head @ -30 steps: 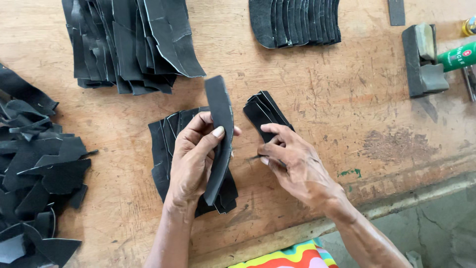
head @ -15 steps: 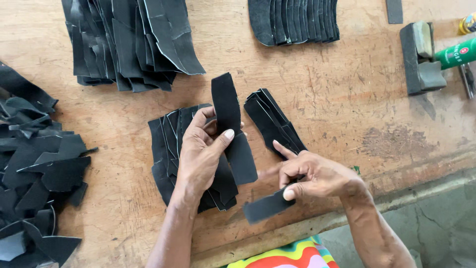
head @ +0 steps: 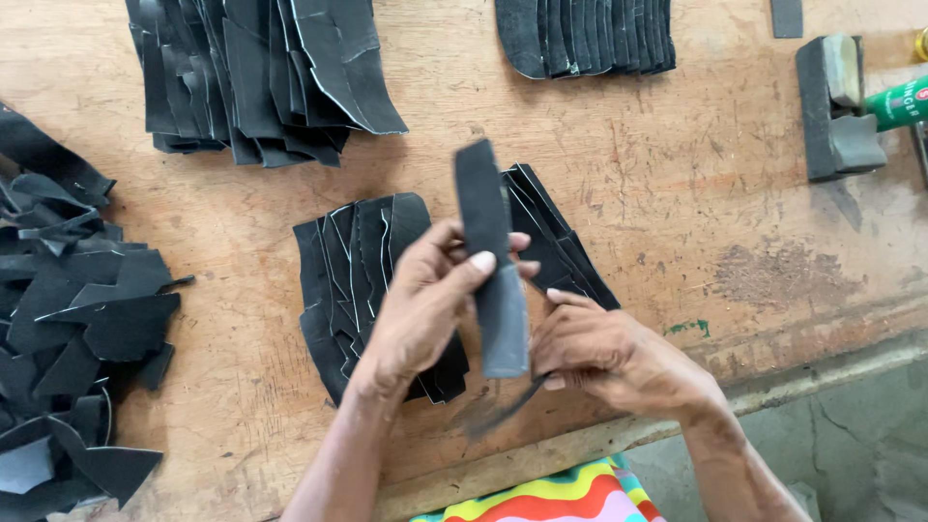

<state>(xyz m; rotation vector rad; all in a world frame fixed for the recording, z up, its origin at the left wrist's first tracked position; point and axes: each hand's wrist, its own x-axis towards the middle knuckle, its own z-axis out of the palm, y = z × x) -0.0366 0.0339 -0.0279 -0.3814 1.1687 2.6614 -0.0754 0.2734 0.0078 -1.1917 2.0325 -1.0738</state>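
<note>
The left hand [head: 425, 309] is closed around a long black strip [head: 488, 261], thumb across the front and fingers wrapped behind, holding it upright above the wooden table [head: 677, 193]. The strip's lower end hangs just in front of the right hand [head: 609, 353], which is curled narrow around a thin dark blade [head: 512, 406] that pokes out down and to the left, close to the strip's bottom edge; whether it touches the strip cannot be told. Under the left hand lies a fanned pile of black cut pieces [head: 353, 271], and a smaller fan of narrow strips [head: 556, 242] sits just behind the held one. At the far edge there's a big stack of black sheets [head: 261, 77] and a neat row of curved pieces [head: 585, 34]. A heap of black scraps [head: 68, 319] spreads along the left side. At the far right rests a grey block [head: 836, 106] beside a green bottle [head: 899, 101].
</note>
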